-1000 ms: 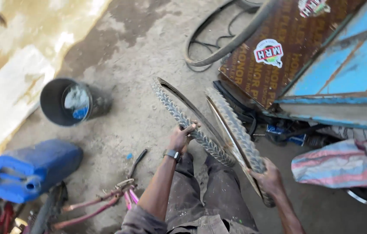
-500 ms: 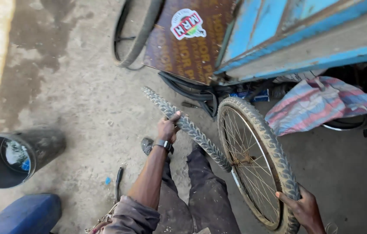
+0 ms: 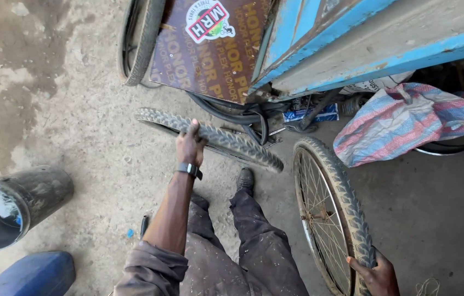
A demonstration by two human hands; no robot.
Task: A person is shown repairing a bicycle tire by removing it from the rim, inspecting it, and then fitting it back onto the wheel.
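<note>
Head view, looking down on a person seated or crouched on a dusty concrete floor [image 3: 67, 120], legs in soiled grey trousers [image 3: 254, 241] stretched forward.

Left hand [image 3: 189, 145]: arm extended forward and nearly straight, sleeve pushed up to the elbow, dark wristband [image 3: 189, 170] at the wrist. Grip closed over the top of a loose tyre [image 3: 215, 137], fingers wrapped across the tread, thumb side toward the person. Hold is firm; tyre lifted off the floor at the held end as far as can be told.

Right hand [image 3: 377, 274]: low at the frame's bottom edge, only partly in view. Grip closed on the rim edge of a spoked wheel [image 3: 330, 219], fingers curled over its tyre.

Tyre: black, knobbly tread, dusty, seen edge-on as a long narrow arc running from upper left to lower right, ending just beside the wheel's top. It lies in front of the person's shoe [image 3: 244, 178].

Wheel: upright, slightly tilted, metal spokes and hub visible, worn tyre fitted, standing to the right of the legs.

Surroundings: a blue cart [image 3: 352, 38] overhead at right, a striped woven sack [image 3: 407, 120] beneath it, a brown printed board [image 3: 210, 49] leaning behind the tyre, a black bucket [image 3: 18, 203] lying at left, a blue container [image 3: 29, 274] at the bottom left corner.
</note>
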